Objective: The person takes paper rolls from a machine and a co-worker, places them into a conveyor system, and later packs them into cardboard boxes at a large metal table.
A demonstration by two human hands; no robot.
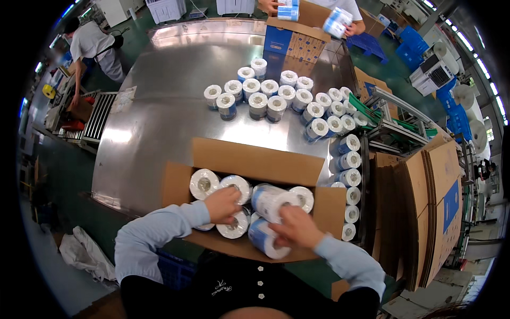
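Observation:
An opened cardboard box (254,159) stands in front of me with several wrapped toilet paper rolls (204,184) inside. My left hand (223,204) is in the left half of the box, fingers curled over the ends of two rolls, an upper one and a lower one (234,226). At the right half, my right hand (298,226) grips two rolls: a tilted upper roll (271,202) and a blue-and-white lower roll (263,238), both slightly blurred. Another white roll (303,199) sits behind that hand. The fingertips of both hands are partly hidden.
Several rolls stand on the metal table (143,111) beyond the box and along its right edge (349,177). Across the table, a person's hands (350,27) hold packs beside another box (297,40). Flattened cartons (433,212) lean at right. Another person (98,48) bends by rollers.

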